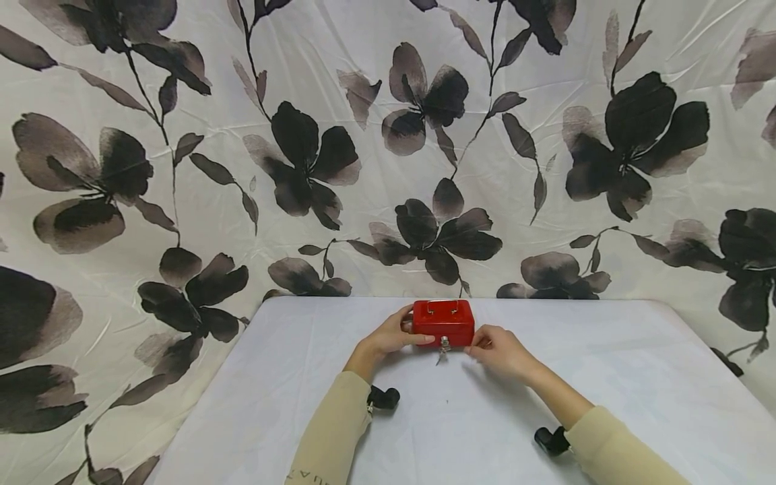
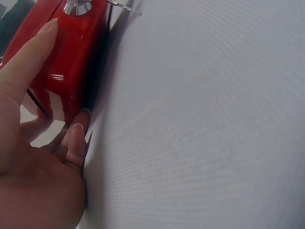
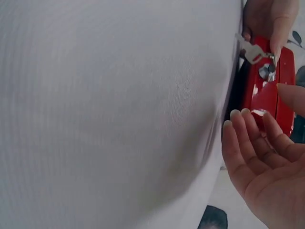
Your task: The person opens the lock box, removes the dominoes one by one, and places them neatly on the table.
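A small red cash box [image 1: 450, 326] with a metal carry handle [image 1: 442, 302] on its lid sits toward the far edge of the table. My left hand [image 1: 391, 335] holds its left side, the thumb laid along the front and the fingers around the end and low by the base. In the front is a silver lock [image 3: 265, 72] with a key in it, and another key [image 3: 252, 52] dangles below. At the box's right front corner is my right hand [image 1: 500, 350], its fingers loosely bent and the palm bare in the right wrist view.
A white cloth covers the table [image 1: 448, 431], and the box stands near its back edge. Behind hangs a pale curtain [image 1: 364, 182] with dark flower prints. Small black cameras [image 1: 383, 397] are strapped at both wrists, below the beige sleeves [image 1: 333, 431].
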Available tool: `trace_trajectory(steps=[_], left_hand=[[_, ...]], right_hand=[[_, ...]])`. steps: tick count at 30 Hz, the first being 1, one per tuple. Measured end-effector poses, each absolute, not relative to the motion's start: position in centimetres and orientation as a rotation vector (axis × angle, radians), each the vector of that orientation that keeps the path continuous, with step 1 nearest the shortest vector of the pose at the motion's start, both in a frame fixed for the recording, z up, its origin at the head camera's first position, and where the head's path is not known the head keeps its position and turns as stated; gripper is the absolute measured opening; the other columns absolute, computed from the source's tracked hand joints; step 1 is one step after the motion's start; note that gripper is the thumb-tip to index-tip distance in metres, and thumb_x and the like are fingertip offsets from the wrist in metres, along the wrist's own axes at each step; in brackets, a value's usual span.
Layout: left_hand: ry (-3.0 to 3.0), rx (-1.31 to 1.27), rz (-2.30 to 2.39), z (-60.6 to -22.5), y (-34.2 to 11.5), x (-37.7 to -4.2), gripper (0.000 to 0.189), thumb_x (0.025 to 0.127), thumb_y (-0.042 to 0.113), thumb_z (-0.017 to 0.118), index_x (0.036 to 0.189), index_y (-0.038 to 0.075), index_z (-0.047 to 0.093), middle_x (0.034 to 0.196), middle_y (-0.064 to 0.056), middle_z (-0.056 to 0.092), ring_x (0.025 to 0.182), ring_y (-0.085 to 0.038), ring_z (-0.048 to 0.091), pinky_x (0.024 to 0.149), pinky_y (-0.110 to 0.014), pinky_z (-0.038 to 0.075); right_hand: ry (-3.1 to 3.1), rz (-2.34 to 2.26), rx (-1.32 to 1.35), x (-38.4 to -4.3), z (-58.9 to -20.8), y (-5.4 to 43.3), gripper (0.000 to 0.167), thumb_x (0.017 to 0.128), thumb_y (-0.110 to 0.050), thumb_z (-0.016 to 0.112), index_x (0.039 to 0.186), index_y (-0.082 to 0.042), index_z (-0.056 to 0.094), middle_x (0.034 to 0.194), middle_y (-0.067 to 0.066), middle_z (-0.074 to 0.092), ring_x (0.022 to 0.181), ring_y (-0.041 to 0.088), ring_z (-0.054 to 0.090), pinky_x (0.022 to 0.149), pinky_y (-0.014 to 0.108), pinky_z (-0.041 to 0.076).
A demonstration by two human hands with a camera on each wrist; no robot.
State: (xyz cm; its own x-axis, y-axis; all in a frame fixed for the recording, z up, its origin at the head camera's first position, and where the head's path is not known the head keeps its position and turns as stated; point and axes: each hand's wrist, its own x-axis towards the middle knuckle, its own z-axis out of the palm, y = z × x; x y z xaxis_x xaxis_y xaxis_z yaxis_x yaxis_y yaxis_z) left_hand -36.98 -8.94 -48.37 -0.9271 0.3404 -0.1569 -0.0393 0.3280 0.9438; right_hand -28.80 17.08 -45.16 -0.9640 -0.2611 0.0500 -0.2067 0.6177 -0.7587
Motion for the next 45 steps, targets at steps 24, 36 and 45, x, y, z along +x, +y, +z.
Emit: trace_trajectory(steps=[24,36,45], left_hand=[[2.263,0.244,1.656,-48.4,-8.8,-36.6,0.101,0.076,0.024,0.092,0.158,0.014,0.035,0.136,-0.008,0.058,0.121,-0.027,0.053,0.106,-0.051,0.046],[2.274,0.278,1.65,-48.6,-8.8,-36.4,0.1,0.077,0.018,0.092,0.159,0.013,0.035,0.138,-0.009,0.058,0.122,-0.027,0.053,0.11,-0.054,0.042],[2.298,0.308,1.627,-48.6,-8.9,-36.5,0.098,0.077,0.016,0.091,0.158,0.014,0.035,0.141,-0.009,0.057,0.123,-0.027,0.052,0.11,-0.053,0.042]], right_hand=[[2.67,-1.324,-0.358,-31.6,-45.7,18.3,0.077,0.088,-0.02,0.082,0.149,0.003,0.041,0.14,0.026,0.056,0.108,0.032,0.067,0.093,0.048,0.056],[2.597,-1.362,-0.387,-32.1,-45.8,18.5,0.081,0.09,-0.026,0.08,0.153,0.001,0.036,0.145,0.027,0.05,0.113,0.035,0.065,0.096,0.051,0.054],[2.59,-1.362,-0.369,-32.6,-45.8,18.4,0.088,0.09,-0.031,0.08,0.157,-0.003,0.03,0.155,0.024,0.042,0.113,0.033,0.065,0.1,0.054,0.051]])
